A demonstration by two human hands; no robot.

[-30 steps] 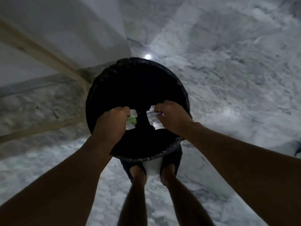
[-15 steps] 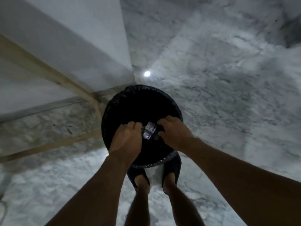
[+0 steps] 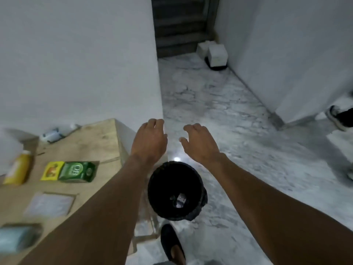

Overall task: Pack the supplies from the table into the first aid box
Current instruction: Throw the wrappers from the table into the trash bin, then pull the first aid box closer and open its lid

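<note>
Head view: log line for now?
left hand open | right hand open | black bin: wrapper scraps inside | green box on table

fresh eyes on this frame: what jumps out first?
Mid-frame, the left hand and right hand are held out, open and empty. Just below them in the picture, a black bin stands on the marble floor with crumpled wrappers at its bottom. To the left, a wooden table carries a green box beside a yellow box and a yellow bottle, all somewhat blurred.
</note>
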